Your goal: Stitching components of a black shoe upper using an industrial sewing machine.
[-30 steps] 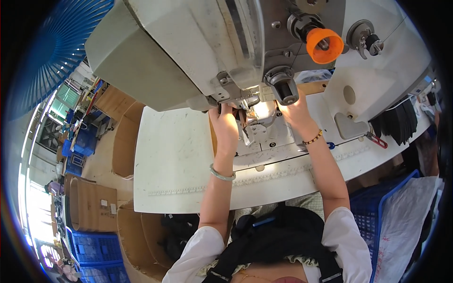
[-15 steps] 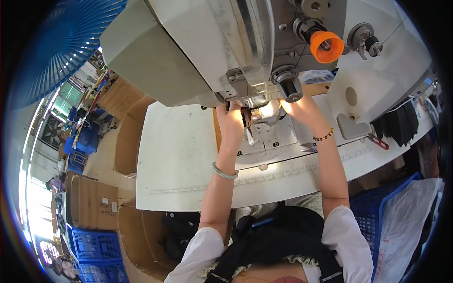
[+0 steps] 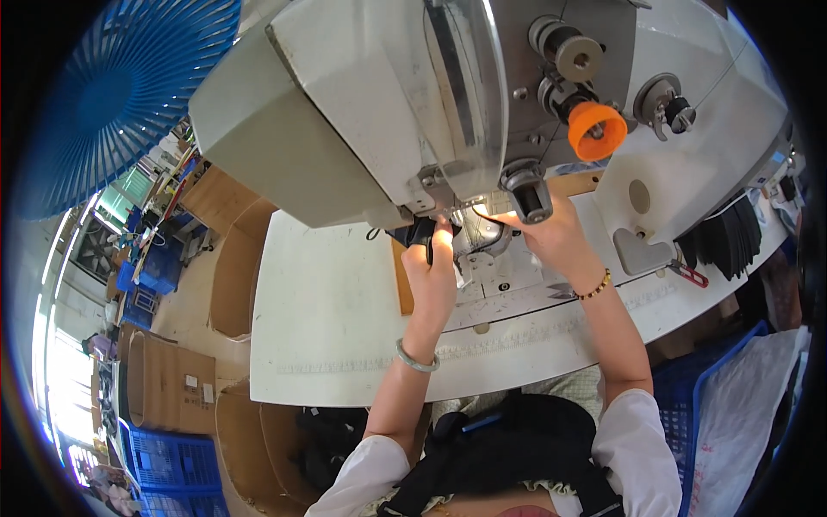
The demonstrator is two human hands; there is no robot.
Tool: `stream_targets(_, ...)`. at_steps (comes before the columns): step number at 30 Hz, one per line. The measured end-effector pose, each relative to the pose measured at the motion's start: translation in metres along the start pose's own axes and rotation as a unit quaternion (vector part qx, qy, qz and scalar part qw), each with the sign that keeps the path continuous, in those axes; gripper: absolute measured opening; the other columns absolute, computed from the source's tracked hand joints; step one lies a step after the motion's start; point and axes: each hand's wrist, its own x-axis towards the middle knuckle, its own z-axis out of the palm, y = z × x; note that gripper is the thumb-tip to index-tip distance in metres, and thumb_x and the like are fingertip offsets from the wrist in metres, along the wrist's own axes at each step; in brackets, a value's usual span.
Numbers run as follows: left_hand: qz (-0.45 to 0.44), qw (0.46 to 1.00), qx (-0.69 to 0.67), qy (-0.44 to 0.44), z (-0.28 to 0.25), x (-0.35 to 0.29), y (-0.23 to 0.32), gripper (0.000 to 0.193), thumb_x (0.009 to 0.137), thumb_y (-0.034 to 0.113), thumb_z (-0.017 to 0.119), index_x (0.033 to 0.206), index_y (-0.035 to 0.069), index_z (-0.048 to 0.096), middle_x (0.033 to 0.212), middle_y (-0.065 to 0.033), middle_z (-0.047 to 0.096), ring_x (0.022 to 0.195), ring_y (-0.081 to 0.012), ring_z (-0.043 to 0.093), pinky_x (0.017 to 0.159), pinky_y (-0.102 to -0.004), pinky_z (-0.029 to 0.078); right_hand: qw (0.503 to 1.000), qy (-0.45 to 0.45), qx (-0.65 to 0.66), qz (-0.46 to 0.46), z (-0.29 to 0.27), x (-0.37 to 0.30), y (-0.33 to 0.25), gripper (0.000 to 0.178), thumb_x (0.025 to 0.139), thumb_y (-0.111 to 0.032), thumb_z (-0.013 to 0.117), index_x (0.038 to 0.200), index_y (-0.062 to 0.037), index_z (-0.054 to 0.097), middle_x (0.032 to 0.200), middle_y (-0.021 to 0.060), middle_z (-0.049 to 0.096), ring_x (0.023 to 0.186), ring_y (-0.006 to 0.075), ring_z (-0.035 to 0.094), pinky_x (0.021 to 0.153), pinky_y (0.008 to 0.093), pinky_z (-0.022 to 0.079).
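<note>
My left hand (image 3: 431, 276) is closed on a piece of black fabric (image 3: 415, 233) at the left of the sewing machine's (image 3: 345, 112) needle area. The fabric is folded, and part of it is hidden under the machine head. My right hand (image 3: 556, 237) reaches in from the other side of the lit metal arm (image 3: 489, 237). Its fingers point left and look drawn together, partly hidden behind a dark round knob (image 3: 527, 194). A thin dark edge shows by those fingertips; what they hold I cannot make out.
A white tabletop (image 3: 319, 319) with a printed ruler spreads around the machine. Scissors (image 3: 562, 291) lie beside my right wrist. Farther right are a red-handled cutter (image 3: 689, 274) and stacked black pieces (image 3: 719, 241). Cardboard boxes (image 3: 168, 379), blue crates (image 3: 177, 461) and a blue fan (image 3: 121, 95) stand left.
The view has shifted, and the machine sits lower in it. My left hand has drawn back slightly, and black fabric now shows at its fingers. The scissors beside my right wrist are more exposed.
</note>
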Motion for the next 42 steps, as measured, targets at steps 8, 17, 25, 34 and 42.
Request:
stream_targets(8,0.03,0.999,0.0,-0.011,-0.001,-0.002,0.001,0.029,0.085,0.009,0.049,0.059,-0.002,0.047,0.048,0.005,0.033,0.045,-0.0037,0.028,0.04,-0.0257,0.018,0.993,0.01,0.022,0.113,0.005,-0.002,-0.001,0.032,0.057,0.001,0.061,0.087,-0.0073,0.058,0.088,0.006,0.059,0.09,0.0252,0.056,0.073,0.0339,0.049)
stream_targets(17,0.164,0.982,0.092,-0.023,-0.004,-0.013,0.001,0.019,0.086,0.009,0.05,0.071,-0.002,0.053,0.049,-0.0012,0.041,0.044,-0.0077,0.034,0.041,-0.0253,0.027,0.999,0.011,0.028,0.036,-0.004,0.004,-0.001,0.031,0.058,0.004,0.058,0.087,-0.0068,0.058,0.087,0.0088,0.058,0.089,0.0259,0.056,0.074,0.0343,0.048)
stream_targets(25,0.188,0.975,0.108,-0.043,-0.009,-0.015,-0.002,0.015,0.086,0.009,0.05,0.078,-0.002,0.054,0.056,-0.0038,0.048,0.048,-0.0104,0.041,0.046,-0.0252,0.034,0.999,0.024,0.033,0.002,-0.007,0.005,-0.003,0.028,0.057,0.003,0.058,0.084,-0.0051,0.056,0.081,0.0075,0.055,0.084,0.0266,0.056,0.072,0.0343,0.048)
stream_targets(34,0.244,0.954,0.162,-0.055,-0.012,-0.014,-0.009,0.008,0.082,0.004,0.052,0.084,-0.003,0.056,0.07,-0.0124,0.056,0.055,-0.0258,0.052,0.052,-0.0307,0.04,0.999,0.012,0.033,0.037,-0.012,0.009,-0.008,0.025,0.057,0.003,0.057,0.081,-0.0048,0.054,0.076,0.0073,0.053,0.081,0.0264,0.056,0.069,0.0341,0.047)
stream_targets(42,0.251,0.952,0.173,-0.038,-0.009,-0.018,-0.008,0.009,0.082,0.003,0.052,0.081,-0.004,0.056,0.063,-0.0112,0.054,0.048,-0.0242,0.049,0.046,-0.0301,0.037,0.998,-0.001,0.048,0.031,-0.013,0.01,-0.006,0.024,0.059,0.003,0.058,0.081,-0.0046,0.056,0.081,0.0087,0.055,0.08,0.0274,0.056,0.07,0.0344,0.048)
